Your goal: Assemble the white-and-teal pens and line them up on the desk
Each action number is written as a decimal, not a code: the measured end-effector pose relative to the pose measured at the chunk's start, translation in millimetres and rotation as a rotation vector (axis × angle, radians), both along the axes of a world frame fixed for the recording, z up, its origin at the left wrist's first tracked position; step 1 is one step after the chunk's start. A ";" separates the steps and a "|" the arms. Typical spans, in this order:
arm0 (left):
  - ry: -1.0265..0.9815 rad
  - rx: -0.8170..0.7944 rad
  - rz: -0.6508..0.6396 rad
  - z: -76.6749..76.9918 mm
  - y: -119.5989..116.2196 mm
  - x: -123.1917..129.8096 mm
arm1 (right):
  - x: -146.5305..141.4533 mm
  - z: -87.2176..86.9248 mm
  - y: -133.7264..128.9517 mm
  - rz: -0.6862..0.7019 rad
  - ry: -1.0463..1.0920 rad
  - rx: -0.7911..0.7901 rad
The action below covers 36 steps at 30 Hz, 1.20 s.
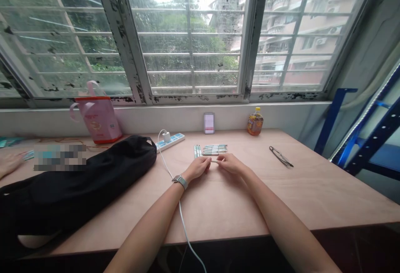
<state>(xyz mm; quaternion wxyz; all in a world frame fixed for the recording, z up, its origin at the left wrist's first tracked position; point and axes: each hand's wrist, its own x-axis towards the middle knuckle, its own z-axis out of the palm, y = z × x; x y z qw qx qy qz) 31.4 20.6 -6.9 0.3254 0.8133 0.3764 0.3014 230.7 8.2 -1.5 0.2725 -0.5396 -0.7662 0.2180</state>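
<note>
Lettering on the pink bag [100, 119] is too small to read; the bottle's [255, 124] label is likewise illegible.

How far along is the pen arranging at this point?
Looks done: one group of pens points away from the person, and a crosswise group lies beside it. In hand: a pale pen between the left hand and right hand. Left: that pen isn't laid down; whether more follow, I can't tell.

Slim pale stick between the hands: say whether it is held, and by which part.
The slim pale stick is held near both ends: left end in the left hand, right end in the right hand; fingers hide its tips.
</note>
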 end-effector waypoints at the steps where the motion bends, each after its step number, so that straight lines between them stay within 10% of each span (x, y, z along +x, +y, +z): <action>1: 0.000 -0.002 0.000 -0.1 0.0 0.0 | 0.7 -1.4 0.6 -0.002 0.006 0.013; 36: -0.023 0.009 0.047 -2.3 3.0 1.2 | 1.2 -3.4 1.7 0.056 0.021 0.051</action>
